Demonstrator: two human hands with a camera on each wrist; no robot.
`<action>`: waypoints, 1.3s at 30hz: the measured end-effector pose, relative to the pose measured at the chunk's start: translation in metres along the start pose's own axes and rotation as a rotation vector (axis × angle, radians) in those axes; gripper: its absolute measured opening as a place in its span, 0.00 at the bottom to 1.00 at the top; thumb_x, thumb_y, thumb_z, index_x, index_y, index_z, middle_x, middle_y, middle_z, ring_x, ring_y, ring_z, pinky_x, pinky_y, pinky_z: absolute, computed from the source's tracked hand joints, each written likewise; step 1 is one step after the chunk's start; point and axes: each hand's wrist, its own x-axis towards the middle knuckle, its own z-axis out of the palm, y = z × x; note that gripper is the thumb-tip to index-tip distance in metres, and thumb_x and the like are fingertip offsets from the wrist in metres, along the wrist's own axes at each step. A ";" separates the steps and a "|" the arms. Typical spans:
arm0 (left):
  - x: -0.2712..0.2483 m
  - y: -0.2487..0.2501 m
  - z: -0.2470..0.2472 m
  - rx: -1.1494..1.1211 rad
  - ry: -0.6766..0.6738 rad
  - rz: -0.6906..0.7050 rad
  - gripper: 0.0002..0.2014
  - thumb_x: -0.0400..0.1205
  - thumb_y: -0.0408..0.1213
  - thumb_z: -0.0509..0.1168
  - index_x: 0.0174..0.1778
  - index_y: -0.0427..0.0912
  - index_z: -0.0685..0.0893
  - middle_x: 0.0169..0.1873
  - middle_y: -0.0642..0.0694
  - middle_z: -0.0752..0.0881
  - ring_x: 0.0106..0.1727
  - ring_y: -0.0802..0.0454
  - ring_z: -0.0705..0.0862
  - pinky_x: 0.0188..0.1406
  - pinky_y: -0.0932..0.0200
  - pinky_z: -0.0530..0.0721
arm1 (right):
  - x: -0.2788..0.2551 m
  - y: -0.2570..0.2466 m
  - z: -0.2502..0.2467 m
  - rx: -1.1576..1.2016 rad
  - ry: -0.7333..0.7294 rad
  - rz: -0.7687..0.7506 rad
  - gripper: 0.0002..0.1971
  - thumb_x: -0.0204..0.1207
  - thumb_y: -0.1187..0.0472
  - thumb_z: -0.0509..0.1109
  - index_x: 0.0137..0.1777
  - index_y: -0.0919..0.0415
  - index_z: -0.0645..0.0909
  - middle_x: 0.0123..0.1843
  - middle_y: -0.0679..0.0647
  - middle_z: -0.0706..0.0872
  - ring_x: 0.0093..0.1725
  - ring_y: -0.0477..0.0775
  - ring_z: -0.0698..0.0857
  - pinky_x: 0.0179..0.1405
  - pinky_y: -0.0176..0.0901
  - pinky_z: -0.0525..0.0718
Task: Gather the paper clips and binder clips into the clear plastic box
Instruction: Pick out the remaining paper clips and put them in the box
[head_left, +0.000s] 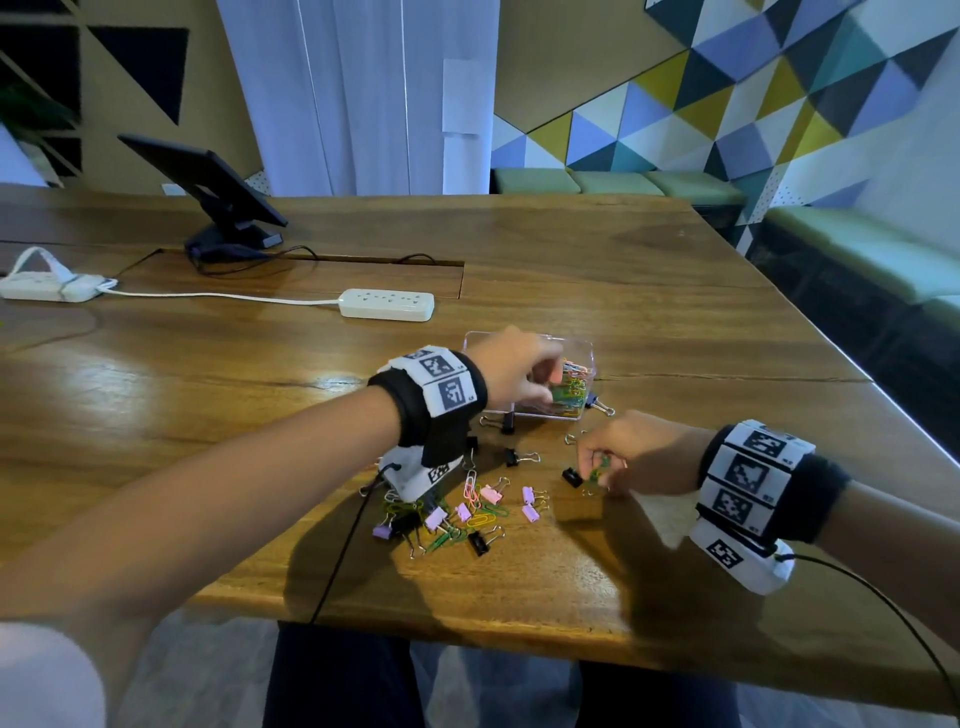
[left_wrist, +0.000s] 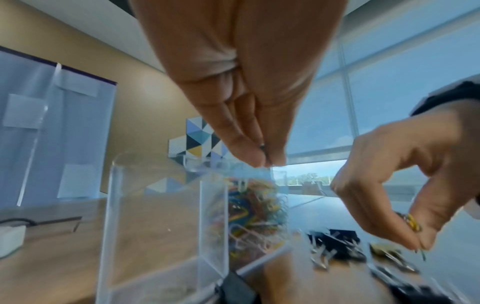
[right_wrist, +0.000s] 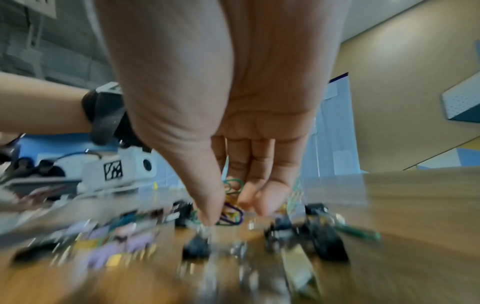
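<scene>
Clear plastic box (head_left: 475, 340) sits on the wooden bench (head_left: 675, 312) toward its right edge, already part-filled with coloured paper clips (head_left: 570, 387). Much is left — pink binder clips (head_left: 529, 503), black binder clips (head_left: 511, 457) and loose paper clips lie scattered between the box and the near edge. The left hand (head_left: 511, 371) hovers over the box, fingertips pinched together; what it holds, if anything, cannot be told. The right hand (head_left: 631, 457) pinches a small bunch of paper clips just above the bench. Only the right wrist view shows that bunch clearly — green, yellow, purple; the head view alone shows the whole scatter.
</scene>
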 end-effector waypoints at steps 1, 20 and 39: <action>0.003 -0.002 -0.006 -0.012 0.062 -0.031 0.09 0.77 0.37 0.71 0.51 0.39 0.82 0.49 0.45 0.87 0.47 0.52 0.85 0.52 0.58 0.84 | 0.001 0.000 -0.008 0.014 0.031 -0.007 0.08 0.78 0.64 0.66 0.55 0.54 0.81 0.47 0.44 0.81 0.37 0.31 0.75 0.36 0.22 0.71; 0.020 -0.006 -0.002 -0.062 0.158 -0.136 0.12 0.78 0.26 0.67 0.57 0.38 0.84 0.50 0.43 0.89 0.51 0.51 0.86 0.53 0.64 0.82 | 0.049 0.014 -0.061 0.154 0.591 0.210 0.08 0.67 0.62 0.78 0.44 0.58 0.83 0.39 0.47 0.83 0.39 0.45 0.80 0.46 0.38 0.80; -0.036 -0.029 -0.015 -0.102 0.071 -0.258 0.04 0.78 0.32 0.67 0.45 0.44 0.85 0.46 0.49 0.86 0.41 0.59 0.80 0.40 0.70 0.75 | 0.051 0.003 -0.053 -0.008 0.565 0.113 0.13 0.79 0.55 0.64 0.56 0.59 0.86 0.53 0.51 0.85 0.43 0.42 0.76 0.42 0.32 0.70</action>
